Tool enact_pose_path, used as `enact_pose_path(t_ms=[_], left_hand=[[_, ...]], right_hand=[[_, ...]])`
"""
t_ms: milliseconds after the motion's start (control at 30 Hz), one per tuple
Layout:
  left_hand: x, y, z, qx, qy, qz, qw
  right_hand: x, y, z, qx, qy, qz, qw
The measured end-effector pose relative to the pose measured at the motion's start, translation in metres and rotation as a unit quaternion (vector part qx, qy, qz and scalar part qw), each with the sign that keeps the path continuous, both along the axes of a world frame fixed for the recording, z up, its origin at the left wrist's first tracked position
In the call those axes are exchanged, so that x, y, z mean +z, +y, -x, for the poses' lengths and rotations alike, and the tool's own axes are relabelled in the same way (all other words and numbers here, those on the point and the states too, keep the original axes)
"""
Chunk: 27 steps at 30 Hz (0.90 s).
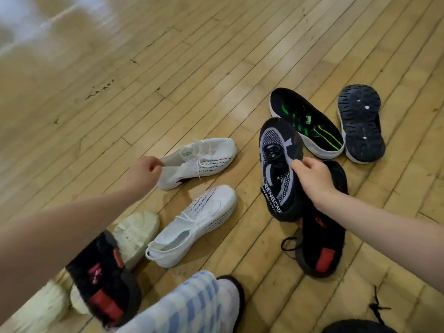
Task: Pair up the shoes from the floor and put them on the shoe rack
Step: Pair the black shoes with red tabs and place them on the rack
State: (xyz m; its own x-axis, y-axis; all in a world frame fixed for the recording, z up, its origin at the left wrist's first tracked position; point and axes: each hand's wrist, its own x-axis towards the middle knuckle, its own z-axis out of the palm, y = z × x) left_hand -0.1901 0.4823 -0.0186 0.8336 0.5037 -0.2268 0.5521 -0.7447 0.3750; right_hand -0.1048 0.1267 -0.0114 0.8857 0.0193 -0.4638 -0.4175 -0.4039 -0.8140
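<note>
I'm pinching the heel collar of a white knit shoe (199,159) w/ my left hand (144,173), mid-frame on the floor (120,68). My right hand (312,179), fingers closed, is gripping a grey-black shoe (276,164) by its opening, centre-right. Both look light & soft, so collars are prob. the best hold. Heel strap is reading "RENSCAF", rest hidden.

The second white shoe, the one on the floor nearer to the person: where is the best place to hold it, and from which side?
Probably at the heel collar of the nearer white shoe, coming from above on the person's side. It stands upright with its opening facing up and its heel toward the person, so fingers could hook inside.
</note>
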Motion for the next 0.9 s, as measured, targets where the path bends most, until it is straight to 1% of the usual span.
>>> enact_pose_path(t_ms=[33,100,133,167,200,233,267,300,367,433,500,533,567,600,633,667,733,767,800,833,867,900], left_hand=[[0.0,0.007,0.011,0.006,-0.009,-0.007,1.0],[0.002,0.023,0.035,0.041,-0.009,-0.023,0.999],[0.002,0.03,0.046,0.06,-0.004,-0.03,0.998],[0.003,0.037,0.055,0.081,0.009,-0.037,0.996],[0.006,0.044,0.066,0.109,0.029,-0.048,0.992],[0.007,0.05,0.075,0.135,0.055,-0.059,0.988],[0.008,0.057,0.086,0.157,0.083,-0.063,0.982],[0.009,0.064,0.096,0.177,0.111,-0.056,0.976],[0.011,0.077,0.121,0.193,0.164,-0.026,0.967],[0.009,0.087,0.144,0.178,0.21,-0.022,0.961],[0.011,0.09,0.158,0.207,0.197,-0.025,0.958],[0.01,0.092,0.163,0.243,0.177,-0.027,0.953],[0.01,0.092,0.167,0.297,0.161,-0.02,0.941],[0.005,0.097,0.172,0.363,0.143,0.006,0.921],[0.002,0.1,0.174,0.429,0.133,0.059,0.892],[-0.002,0.102,0.177,0.483,0.121,0.136,0.857],[0.003,0.089,0.177,0.53,0.11,0.296,0.787],[0.004,0.085,0.176,0.53,0.092,0.323,0.779],[0.006,0.081,0.173,0.526,0.062,0.335,0.78],[0.009,0.076,0.169,0.522,0.028,0.322,0.789],[0.012,0.072,0.163,0.513,-0.007,0.303,0.803],[0.014,0.07,0.157,0.486,-0.016,0.26,0.834]], right_hand=[[-0.007,0.008,-0.008,0.026,0.001,0.033,0.999],[-0.02,0.027,-0.02,0.073,-0.024,0.162,0.984],[-0.022,0.034,-0.024,0.083,-0.058,0.236,0.966],[-0.021,0.043,-0.027,0.094,-0.109,0.283,0.948],[-0.018,0.055,-0.029,0.119,-0.173,0.295,0.932],[-0.015,0.068,-0.029,0.148,-0.231,0.28,0.92],[-0.012,0.083,-0.028,0.182,-0.259,0.246,0.916],[-0.01,0.098,-0.025,0.219,-0.26,0.199,0.919],[-0.007,0.128,-0.009,0.296,-0.211,0.12,0.924],[-0.01,0.147,0.01,0.365,-0.174,0.084,0.911],[-0.013,0.154,0.027,0.422,-0.16,0.067,0.89],[-0.015,0.153,0.034,0.438,-0.151,0.062,0.884],[-0.018,0.15,0.039,0.444,-0.142,0.061,0.882],[-0.021,0.146,0.041,0.442,-0.13,0.063,0.885],[-0.024,0.141,0.043,0.433,-0.116,0.068,0.891],[-0.026,0.135,0.044,0.418,-0.099,0.072,0.9],[-0.03,0.123,0.044,0.375,-0.067,0.073,0.922],[-0.033,0.12,0.042,0.355,-0.058,0.069,0.93],[-0.035,0.118,0.039,0.339,-0.05,0.063,0.937],[-0.037,0.117,0.036,0.329,-0.045,0.06,0.942],[-0.039,0.118,0.034,0.323,-0.039,0.059,0.944],[-0.039,0.119,0.032,0.319,-0.035,0.062,0.945]])
